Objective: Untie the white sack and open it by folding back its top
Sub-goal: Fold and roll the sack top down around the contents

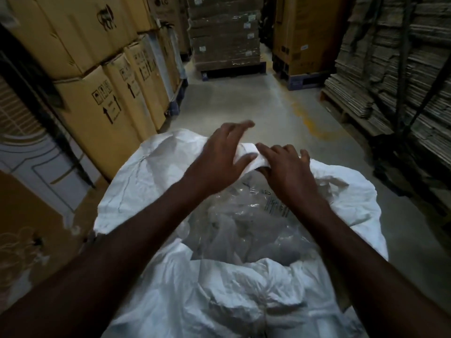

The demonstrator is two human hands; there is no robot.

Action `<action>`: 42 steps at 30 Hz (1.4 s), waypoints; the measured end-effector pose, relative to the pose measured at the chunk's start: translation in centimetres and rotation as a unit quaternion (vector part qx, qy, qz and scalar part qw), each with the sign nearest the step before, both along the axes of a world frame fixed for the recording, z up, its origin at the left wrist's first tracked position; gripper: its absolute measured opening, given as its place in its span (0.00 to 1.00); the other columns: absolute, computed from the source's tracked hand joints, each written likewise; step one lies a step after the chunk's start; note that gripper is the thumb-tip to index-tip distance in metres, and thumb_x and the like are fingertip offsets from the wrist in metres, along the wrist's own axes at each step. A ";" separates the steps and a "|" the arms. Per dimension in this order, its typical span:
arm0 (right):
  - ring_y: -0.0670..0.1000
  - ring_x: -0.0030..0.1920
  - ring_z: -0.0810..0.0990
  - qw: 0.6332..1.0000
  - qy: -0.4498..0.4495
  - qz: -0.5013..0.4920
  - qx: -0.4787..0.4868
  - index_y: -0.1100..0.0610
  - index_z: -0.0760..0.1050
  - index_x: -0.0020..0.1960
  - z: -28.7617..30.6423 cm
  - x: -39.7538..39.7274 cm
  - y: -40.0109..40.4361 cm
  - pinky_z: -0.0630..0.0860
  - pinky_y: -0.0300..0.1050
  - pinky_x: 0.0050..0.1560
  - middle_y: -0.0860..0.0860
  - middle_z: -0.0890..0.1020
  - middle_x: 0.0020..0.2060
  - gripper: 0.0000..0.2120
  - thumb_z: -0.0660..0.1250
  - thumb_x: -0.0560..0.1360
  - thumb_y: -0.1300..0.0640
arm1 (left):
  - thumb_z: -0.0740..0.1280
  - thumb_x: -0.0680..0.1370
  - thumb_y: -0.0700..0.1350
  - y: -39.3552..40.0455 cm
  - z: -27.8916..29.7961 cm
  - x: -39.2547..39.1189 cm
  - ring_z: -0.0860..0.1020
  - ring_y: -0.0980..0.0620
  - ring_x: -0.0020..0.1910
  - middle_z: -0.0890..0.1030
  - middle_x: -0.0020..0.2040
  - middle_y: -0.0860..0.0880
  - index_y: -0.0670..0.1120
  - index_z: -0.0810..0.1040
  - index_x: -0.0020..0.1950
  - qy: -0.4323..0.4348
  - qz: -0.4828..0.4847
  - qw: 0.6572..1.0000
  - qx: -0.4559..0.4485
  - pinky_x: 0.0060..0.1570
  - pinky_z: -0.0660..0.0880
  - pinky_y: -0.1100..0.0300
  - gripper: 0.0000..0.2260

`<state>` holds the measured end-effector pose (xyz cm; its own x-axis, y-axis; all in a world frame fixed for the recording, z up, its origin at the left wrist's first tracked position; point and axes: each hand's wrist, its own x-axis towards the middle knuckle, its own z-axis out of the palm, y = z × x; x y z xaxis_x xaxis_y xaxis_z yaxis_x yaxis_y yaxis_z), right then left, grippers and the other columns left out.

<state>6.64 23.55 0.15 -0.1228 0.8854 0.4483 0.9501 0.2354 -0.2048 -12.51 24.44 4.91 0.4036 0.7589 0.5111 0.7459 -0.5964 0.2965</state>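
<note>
At far rim of white sack (136, 191): left hand (219, 159) and right hand (288, 172) pinching folded top edge (249, 154), apparently to roll it outward. Mouth already untied, clear plastic bags (244, 220) exposed inside.

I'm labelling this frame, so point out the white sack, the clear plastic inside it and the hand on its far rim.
white sack (136, 189): head view, folded-back left rim.
clear plastic (246, 215): head view, crumpled sheet in the opening.
right hand (288, 174): head view, back of hand.
</note>
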 end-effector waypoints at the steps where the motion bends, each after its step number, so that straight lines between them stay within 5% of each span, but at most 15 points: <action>1: 0.58 0.62 0.77 1.000 0.003 -0.007 0.002 0.43 0.68 0.74 0.1 -0.1 0.0 0.67 0.68 0.68 0.48 0.82 0.60 0.25 0.69 0.79 0.43 | 0.69 0.83 0.58 -1.2 0.0 -1.0 0.73 0.44 0.75 0.76 0.73 0.45 0.50 0.72 0.79 0.094 0.019 0.990 0.108 0.77 0.66 0.43 0.26; 3: 0.58 0.61 0.77 1.000 0.006 -0.015 0.003 0.43 0.70 0.73 0.5 -0.3 -0.1 0.68 0.68 0.67 0.48 0.82 0.59 0.23 0.68 0.79 0.42 | 0.66 0.81 0.68 -3.3 -1.0 -3.1 0.63 0.38 0.83 0.68 0.82 0.43 0.53 0.70 0.82 0.188 0.114 0.960 0.173 0.82 0.53 0.33 0.33; 5: 0.59 0.60 0.77 1.000 0.007 -0.019 0.004 0.43 0.72 0.71 0.8 -0.5 -0.1 0.69 0.67 0.67 0.48 0.83 0.57 0.21 0.67 0.80 0.42 | 0.60 0.73 0.80 -4.5 -2.5 -4.8 0.50 0.30 0.86 0.50 0.88 0.41 0.57 0.57 0.87 0.220 0.229 0.945 0.076 0.80 0.43 0.26 0.48; 7: 0.58 0.60 0.78 1.000 0.013 -0.018 -0.001 0.43 0.74 0.69 1.0 -0.7 -0.3 0.69 0.67 0.67 0.47 0.83 0.56 0.19 0.67 0.80 0.42 | 0.59 0.66 0.84 -4.4 -4.3 -6.0 0.45 0.25 0.84 0.39 0.88 0.39 0.57 0.42 0.88 0.222 0.295 0.929 -0.036 0.77 0.47 0.20 0.59; 11: 0.58 0.59 0.78 1.000 0.018 -0.009 -0.008 0.41 0.74 0.68 1.1 -1.0 -0.6 0.69 0.67 0.68 0.46 0.83 0.55 0.17 0.68 0.80 0.43 | 0.71 0.62 0.81 -2.0 -6.7 -6.9 0.62 0.28 0.82 0.53 0.87 0.36 0.63 0.29 0.83 0.084 0.285 0.922 -0.248 0.73 0.63 0.24 0.67; 14: 0.58 0.60 0.78 1.000 0.018 -0.004 -0.008 0.41 0.74 0.69 1.0 -0.7 -0.6 0.68 0.67 0.68 0.47 0.83 0.55 0.18 0.69 0.80 0.44 | 0.73 0.75 0.68 -1.0 -7.4 -6.1 0.78 0.34 0.70 0.78 0.74 0.39 0.58 0.46 0.87 0.061 0.191 0.942 -0.268 0.65 0.76 0.43 0.50; 18: 0.58 0.59 0.78 0.999 0.027 -0.027 -0.006 0.40 0.74 0.69 1.4 0.0 -0.1 0.68 0.68 0.68 0.47 0.83 0.54 0.19 0.69 0.80 0.43 | 0.68 0.83 0.57 0.0 -7.2 -6.1 0.82 0.41 0.60 0.85 0.60 0.45 0.47 0.78 0.67 -0.043 0.117 0.965 -0.232 0.52 0.70 0.55 0.18; 21: 0.59 0.62 0.77 0.999 0.017 -0.043 -0.026 0.39 0.72 0.71 1.5 0.2 0.2 0.64 0.74 0.70 0.48 0.82 0.58 0.20 0.68 0.80 0.43 | 0.66 0.84 0.59 -0.2 -6.3 -7.0 0.78 0.56 0.40 0.81 0.41 0.54 0.50 0.78 0.45 -0.121 0.077 0.957 -0.252 0.44 0.71 0.57 0.15; 24: 0.62 0.72 0.69 0.998 0.005 -0.055 -0.035 0.40 0.63 0.79 2.1 -0.7 -0.2 0.57 0.77 0.74 0.55 0.71 0.76 0.32 0.72 0.79 0.49 | 0.63 0.85 0.61 -1.5 -4.3 -6.6 0.66 0.60 0.27 0.70 0.29 0.54 0.48 0.70 0.35 -0.204 0.114 0.938 -0.257 0.31 0.64 0.64 0.24; 27: 0.63 0.79 0.60 0.998 0.005 -0.002 0.059 0.43 0.58 0.82 3.7 -3.2 -1.9 0.53 0.71 0.79 0.56 0.59 0.82 0.46 0.76 0.72 0.61 | 0.52 0.84 0.70 -2.1 -2.7 -6.2 0.71 0.53 0.31 0.73 0.32 0.46 0.44 0.73 0.39 -0.283 0.197 0.897 -0.277 0.34 0.66 0.58 0.32; 30: 0.59 0.81 0.59 0.988 -0.002 0.123 0.097 0.46 0.62 0.81 3.4 -6.3 -3.3 0.54 0.68 0.81 0.54 0.60 0.83 0.45 0.76 0.70 0.65 | 0.56 0.86 0.67 -1.8 -2.4 -6.3 0.85 0.42 0.51 0.87 0.53 0.40 0.42 0.84 0.56 -0.333 0.166 0.866 -0.336 0.55 0.80 0.50 0.31; 33: 0.60 0.83 0.57 0.985 -0.069 0.149 0.044 0.45 0.59 0.82 0.4 -7.6 -2.9 0.47 0.72 0.80 0.53 0.60 0.83 0.45 0.78 0.72 0.55 | 0.58 0.90 0.50 -1.5 -2.4 -6.8 0.83 0.53 0.49 0.84 0.59 0.46 0.47 0.80 0.60 -0.318 0.131 0.855 -0.387 0.49 0.80 0.61 0.13; 37: 0.61 0.78 0.68 0.977 -0.138 0.151 0.058 0.43 0.63 0.80 -1.3 -7.5 0.0 0.47 0.79 0.76 0.52 0.72 0.77 0.31 0.67 0.79 0.40 | 0.63 0.87 0.49 -0.9 -2.6 -7.8 0.82 0.51 0.45 0.83 0.54 0.44 0.45 0.80 0.59 -0.393 0.094 0.783 -0.473 0.46 0.81 0.53 0.10; 39: 0.60 0.68 0.77 0.975 -0.154 0.153 0.050 0.43 0.67 0.75 -0.4 -7.0 1.8 0.56 0.78 0.73 0.50 0.79 0.67 0.26 0.58 0.81 0.35 | 0.63 0.87 0.51 -0.1 -2.7 -8.3 0.83 0.49 0.47 0.85 0.58 0.43 0.44 0.81 0.57 -0.370 0.114 0.798 -0.461 0.51 0.81 0.51 0.12; 42: 0.61 0.54 0.84 0.975 -0.109 0.192 -0.034 0.47 0.74 0.66 1.3 -6.0 4.2 0.76 0.58 0.55 0.52 0.86 0.54 0.18 0.57 0.84 0.39 | 0.62 0.86 0.59 0.8 -3.0 -8.0 0.81 0.46 0.54 0.85 0.63 0.43 0.48 0.81 0.62 -0.135 0.232 0.918 -0.292 0.56 0.77 0.51 0.17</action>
<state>0.69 27.76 1.42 -0.5362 0.7826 0.3162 0.8175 0.5747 -0.0361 -20.55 25.26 1.94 -0.1134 0.9935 -0.0043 0.7317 0.0864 0.6761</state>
